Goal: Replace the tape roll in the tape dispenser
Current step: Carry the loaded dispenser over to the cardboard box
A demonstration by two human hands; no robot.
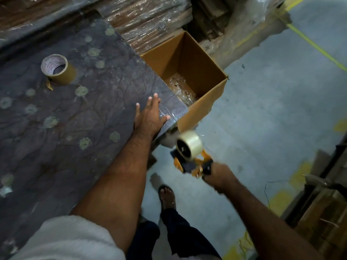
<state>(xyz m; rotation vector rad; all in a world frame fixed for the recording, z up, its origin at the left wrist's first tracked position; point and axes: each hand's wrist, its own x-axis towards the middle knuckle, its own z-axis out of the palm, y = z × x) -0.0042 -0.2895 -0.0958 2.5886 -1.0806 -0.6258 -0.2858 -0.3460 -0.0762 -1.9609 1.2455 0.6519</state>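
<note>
An orange and black tape dispenser (195, 166) carries a clear tape roll (189, 145) and hangs over the floor, off the table's corner. My right hand (218, 177) is closed round its handle. My left hand (150, 117) lies flat with fingers spread on the dark patterned table (75, 113), near its front right corner, on a patch of clear tape. A brown tape roll (57, 69) stands on the table at the far left, well away from both hands.
An open cardboard box (187, 72) with crumpled clear plastic inside stands against the table's right edge. Wrapped brown stacks (146, 17) rise behind it. Grey floor (272, 102) with yellow lines spreads right; my sandalled foot (167, 196) is below.
</note>
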